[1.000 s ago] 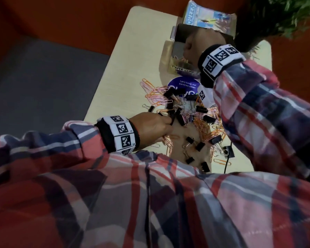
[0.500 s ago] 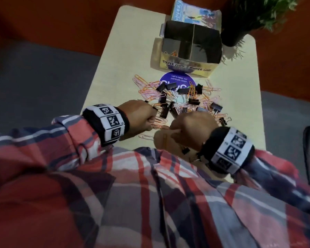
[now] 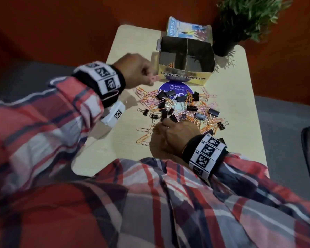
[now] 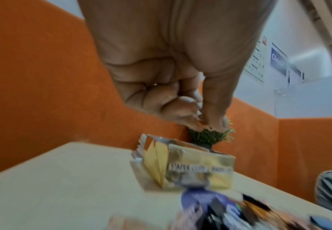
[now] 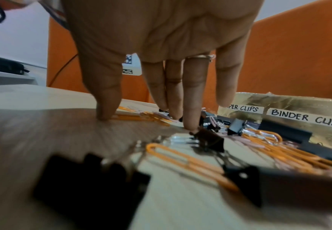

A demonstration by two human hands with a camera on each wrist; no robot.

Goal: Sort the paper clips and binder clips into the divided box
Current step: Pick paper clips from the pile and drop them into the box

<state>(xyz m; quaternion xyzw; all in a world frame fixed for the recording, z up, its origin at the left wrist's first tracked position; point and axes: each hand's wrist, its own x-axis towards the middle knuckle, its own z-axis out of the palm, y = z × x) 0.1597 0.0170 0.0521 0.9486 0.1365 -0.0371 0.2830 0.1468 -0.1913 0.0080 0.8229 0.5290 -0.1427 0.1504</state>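
A mixed pile of orange and pink paper clips (image 3: 207, 96) and black binder clips (image 3: 191, 108) lies mid-table, in front of the divided box (image 3: 186, 77). The box is labelled PAPER CLIPS on the left and BINDER CLIPS on the right, and a few orange clips show in its left compartment. My left hand (image 3: 150, 77) is raised beside the box's front left corner. In the left wrist view it (image 4: 204, 123) pinches a paper clip (image 4: 199, 123) between thumb and curled fingers. My right hand (image 3: 161, 124) rests on the pile's near edge. Its straight fingers (image 5: 190, 121) touch a binder clip (image 5: 210, 140), and the thumb presses the table.
A potted plant (image 3: 240, 24) stands at the back right, with a printed packet (image 3: 188, 31) behind the box. A purple round sticker (image 3: 175, 87) lies under the pile. A white tagged block (image 3: 115, 113) sits at the table's left edge. Orange walls enclose the table.
My right hand came back from the box to the near side of the pile. My left hand rose from the pile toward the box's left side, holding a paper clip.
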